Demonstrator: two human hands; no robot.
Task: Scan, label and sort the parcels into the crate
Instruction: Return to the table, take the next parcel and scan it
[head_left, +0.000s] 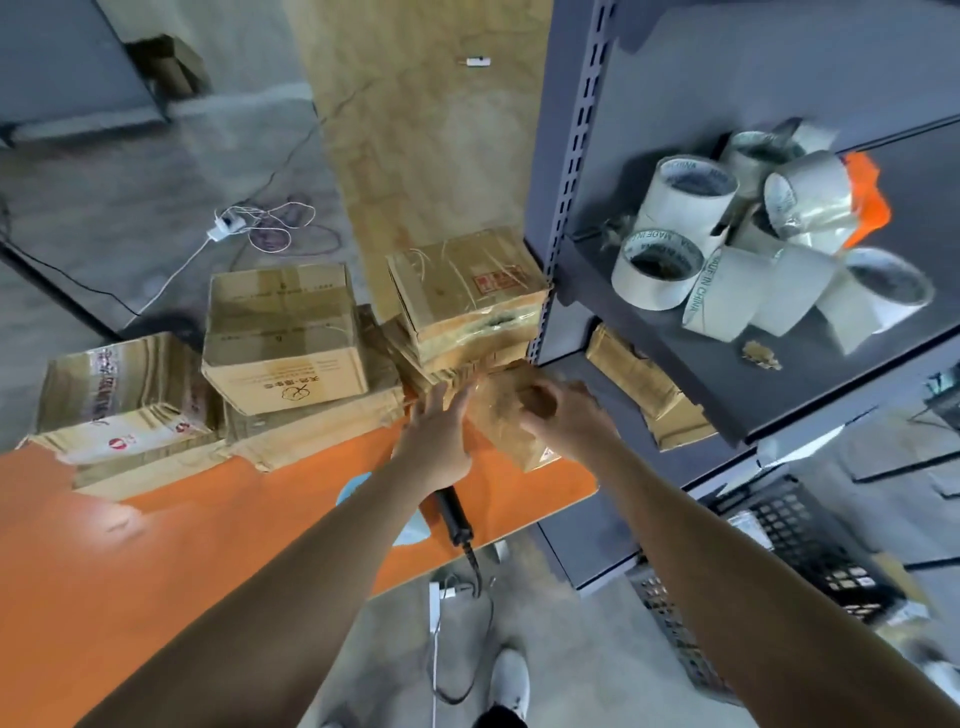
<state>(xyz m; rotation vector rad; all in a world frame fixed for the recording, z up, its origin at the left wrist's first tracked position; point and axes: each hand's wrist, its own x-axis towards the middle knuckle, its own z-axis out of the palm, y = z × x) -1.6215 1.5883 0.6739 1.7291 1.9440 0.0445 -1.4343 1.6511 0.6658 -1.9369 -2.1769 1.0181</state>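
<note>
Head view. The parcel (501, 410) in work lay at the far right corner of the orange tabletop (208, 545), just beside the upright of the grey shelf unit (558, 249). It was blurred, so no label could be read on it. Both hands were on it. The left hand (441, 421) had its fingers straight and laid flat against the parcel's left side. The right hand (566, 410) had its fingers curled over the parcel's top right edge, holding it.

The parcel's long axis appeared to run from near to far, tilted slightly rightward at the near end. The remaining parcels (280, 332) stood stacked to the left and far side of it, touching one another.

The black scanner (453, 512) lay on the tabletop directly beneath the left wrist, handle pointing near, with its cable hanging off the near edge. The left hand was therefore the closer one for a scan.

The black lattice crate (810, 540) sat to the near right, below tabletop level under the shelf unit. The right hand was nearer to it, so a transfer would probably run rightward and down. Tape rolls (727, 234) lay piled on the shelf above.
</note>
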